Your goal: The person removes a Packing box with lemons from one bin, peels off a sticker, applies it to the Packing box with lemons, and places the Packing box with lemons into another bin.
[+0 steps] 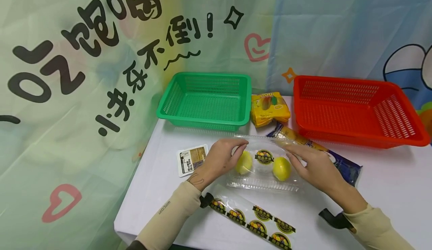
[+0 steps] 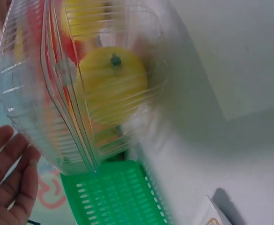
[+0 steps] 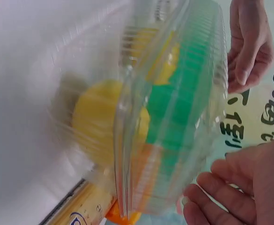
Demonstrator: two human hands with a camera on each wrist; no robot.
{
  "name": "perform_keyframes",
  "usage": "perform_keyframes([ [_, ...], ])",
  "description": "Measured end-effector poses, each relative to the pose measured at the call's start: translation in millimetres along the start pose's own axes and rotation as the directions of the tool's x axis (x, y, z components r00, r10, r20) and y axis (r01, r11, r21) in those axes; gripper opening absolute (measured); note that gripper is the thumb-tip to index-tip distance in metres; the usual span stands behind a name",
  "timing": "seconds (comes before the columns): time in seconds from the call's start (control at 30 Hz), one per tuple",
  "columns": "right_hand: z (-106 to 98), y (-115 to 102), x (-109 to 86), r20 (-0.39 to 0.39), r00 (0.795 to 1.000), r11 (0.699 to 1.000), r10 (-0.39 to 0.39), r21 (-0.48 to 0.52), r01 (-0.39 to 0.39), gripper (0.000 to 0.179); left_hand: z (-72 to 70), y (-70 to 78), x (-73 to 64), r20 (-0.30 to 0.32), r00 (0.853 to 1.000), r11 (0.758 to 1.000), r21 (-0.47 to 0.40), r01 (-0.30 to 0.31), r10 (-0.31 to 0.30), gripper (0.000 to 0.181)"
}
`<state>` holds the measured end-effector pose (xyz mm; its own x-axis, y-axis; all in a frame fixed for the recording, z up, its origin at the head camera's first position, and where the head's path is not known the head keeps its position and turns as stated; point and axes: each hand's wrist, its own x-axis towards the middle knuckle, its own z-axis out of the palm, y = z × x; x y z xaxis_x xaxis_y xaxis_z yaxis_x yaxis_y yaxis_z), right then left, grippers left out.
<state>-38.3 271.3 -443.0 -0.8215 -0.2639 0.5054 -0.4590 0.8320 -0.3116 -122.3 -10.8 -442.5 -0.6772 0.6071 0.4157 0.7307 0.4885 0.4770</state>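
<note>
Between the fingers of the left hand (image 1: 222, 156) and those of the right hand (image 1: 315, 165), a clear plastic container (image 1: 264, 173) is set on the white surface (image 1: 388, 197). Both sets of fingers are held loosely extended at the container's two sides, with nothing gripped by either; whether its edges are lightly touched cannot be told. Inside, one yellow fruit (image 1: 244, 163) is seen beside the left fingers and a second yellow fruit (image 1: 281, 168) near the right ones. A round black-and-gold sticker (image 1: 264, 156) is placed on the lid, midway between the hands, and the fruits are covered by that lid.

On the near side of the fingers, toward the wearer, a clear sheet of matching labels (image 1: 251, 220) is laid slantwise. To the left of the left fingers, a small white packet (image 1: 190, 160) is partly hidden by the hand. Beyond the right fingers, a long blue-and-yellow packet (image 1: 344, 163) is stretched out beside the container, its middle partly covered by that hand. Farther beyond the fingers, a yellow packet with a mango picture (image 1: 270, 107) is placed between a green basket (image 1: 204, 124), beyond the left hand, and a red basket (image 1: 351, 139), beyond the right. Behind them all, a printed fabric backdrop (image 1: 84, 141) is hung. Both forearms are covered by beige sleeves (image 1: 175, 212).
</note>
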Motion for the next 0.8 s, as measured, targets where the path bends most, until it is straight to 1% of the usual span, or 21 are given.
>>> perform_keyframes([
  [0.1,-5.5,4.9,-1.0,-0.055,0.996,0.998,0.064,-0.019,-0.065,0.033,-1.5,-2.6,-2.1,-0.056,0.997,0.999,0.002,0.050,-0.050,0.021],
  [0.23,-14.2,12.2,-3.3,-0.093,0.988,0.990,0.126,-0.057,-0.132,0.030,-1.2,-6.8,-7.9,-0.097,0.987,0.992,0.013,0.129,-0.128,0.021],
  [0.3,-17.6,17.6,-4.9,-0.112,0.982,0.984,0.155,-0.074,-0.164,0.028,-0.3,-8.9,-11.3,-0.101,0.980,0.985,0.017,0.172,-0.169,0.022],
  [0.37,-20.1,24.0,-7.2,-0.130,0.972,0.976,0.196,-0.066,-0.206,0.026,0.9,-10.8,-14.9,-0.097,0.972,0.977,0.013,0.214,-0.212,0.025],
  [0.47,-23.7,34.7,-10.6,-0.144,0.950,0.958,0.278,-0.028,-0.285,0.023,1.5,-12.9,-19.0,-0.063,0.959,0.961,-0.022,0.277,-0.278,0.033],
  [0.57,-26.7,46.6,-14.5,-0.135,0.914,0.923,0.383,0.013,-0.385,0.024,0.4,-13.5,-22.0,-0.008,0.936,0.933,-0.087,0.349,-0.351,0.043],
  [0.63,-28.4,55.6,-17.4,-0.120,0.885,0.893,0.449,0.024,-0.450,0.027,-0.4,-13.8,-23.9,0.046,0.915,0.906,-0.128,0.404,-0.402,0.049],
  [0.73,-30.6,67.9,-23.0,-0.067,0.833,0.836,0.549,0.057,-0.546,0.034,-1.1,-14.3,-26.2,0.133,0.878,0.860,-0.181,0.477,-0.460,0.061],
  [0.8,-31.2,75.5,-26.6,-0.019,0.793,0.791,0.609,0.087,-0.605,0.040,-0.1,-15.5,-28.3,0.185,0.857,0.831,-0.213,0.513,-0.481,0.067],
])
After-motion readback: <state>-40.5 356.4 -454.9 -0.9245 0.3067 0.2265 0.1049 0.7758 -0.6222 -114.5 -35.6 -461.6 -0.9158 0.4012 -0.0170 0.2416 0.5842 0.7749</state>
